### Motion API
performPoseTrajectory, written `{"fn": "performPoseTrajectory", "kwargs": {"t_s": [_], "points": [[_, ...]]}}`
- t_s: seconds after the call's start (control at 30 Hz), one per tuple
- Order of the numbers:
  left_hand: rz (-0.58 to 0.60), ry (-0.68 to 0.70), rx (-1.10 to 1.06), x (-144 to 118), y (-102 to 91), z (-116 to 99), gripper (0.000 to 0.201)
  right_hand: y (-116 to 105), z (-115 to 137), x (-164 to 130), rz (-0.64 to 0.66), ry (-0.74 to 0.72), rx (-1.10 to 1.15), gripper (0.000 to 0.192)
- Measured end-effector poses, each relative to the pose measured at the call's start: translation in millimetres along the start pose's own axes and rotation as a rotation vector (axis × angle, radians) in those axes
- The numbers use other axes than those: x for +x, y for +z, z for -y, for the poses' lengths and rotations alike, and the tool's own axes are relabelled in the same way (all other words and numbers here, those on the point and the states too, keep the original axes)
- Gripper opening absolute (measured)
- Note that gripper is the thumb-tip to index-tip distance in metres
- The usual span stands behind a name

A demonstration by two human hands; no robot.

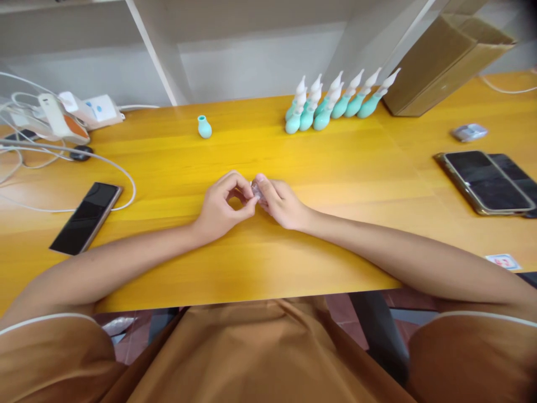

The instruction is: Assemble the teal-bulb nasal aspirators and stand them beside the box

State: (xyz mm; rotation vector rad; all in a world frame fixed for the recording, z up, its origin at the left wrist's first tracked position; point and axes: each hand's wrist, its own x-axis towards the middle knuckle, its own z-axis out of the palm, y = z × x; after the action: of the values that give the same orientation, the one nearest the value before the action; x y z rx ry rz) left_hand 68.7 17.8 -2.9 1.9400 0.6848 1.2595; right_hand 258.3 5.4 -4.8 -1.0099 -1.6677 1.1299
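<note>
Yellow wooden table (pixel 335 184) is spread across the scene; a row of teal bulbs (pixel 335 103) is stood far right. At near centre, a small clear piece (pixel 256 190) is pinched between left hand (pixel 220 210) and right hand (pixel 283 204).

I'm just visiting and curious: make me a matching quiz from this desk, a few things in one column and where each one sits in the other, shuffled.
Things:
1. lone teal bulb
2. cluster of teal bulbs with white tips
3. small clear piece
4. cardboard box

Places:
A. far right corner of the table
B. pinched between left hand and right hand
C. alone, back left of centre
D. back, just left of the box

Pairs: 1-C, 2-D, 3-B, 4-A
</note>
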Motion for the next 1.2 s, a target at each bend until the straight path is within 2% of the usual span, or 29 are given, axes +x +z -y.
{"fn": "performPoseTrajectory", "kwargs": {"t_s": [0.2,0.47,0.73,0.93,1.2], "points": [[0.022,-0.026,0.029,0.5,-0.5,0.1,0.015,0.1,-2.3,-0.4,-0.033,-0.026,-0.037,0.075],[0.047,0.060,0.056,1.5,-2.8,-0.7,0.015,0.8,-4.6,0.1,-0.032,-0.039,-0.051,0.075],[0.002,0.045,0.071,-0.1,-1.6,-4.9,0.012,0.3,-1.8,0.6,-0.019,-0.038,-0.068,0.076],[-0.015,-0.047,0.071,-1.1,-0.4,-6.8,0.007,0.1,-4.6,2.1,-0.020,-0.056,-0.083,0.077],[-0.011,-0.060,0.034,-2.4,0.2,-5.6,0.012,1.1,-3.3,2.0,-0.020,-0.051,-0.062,0.077]]}}
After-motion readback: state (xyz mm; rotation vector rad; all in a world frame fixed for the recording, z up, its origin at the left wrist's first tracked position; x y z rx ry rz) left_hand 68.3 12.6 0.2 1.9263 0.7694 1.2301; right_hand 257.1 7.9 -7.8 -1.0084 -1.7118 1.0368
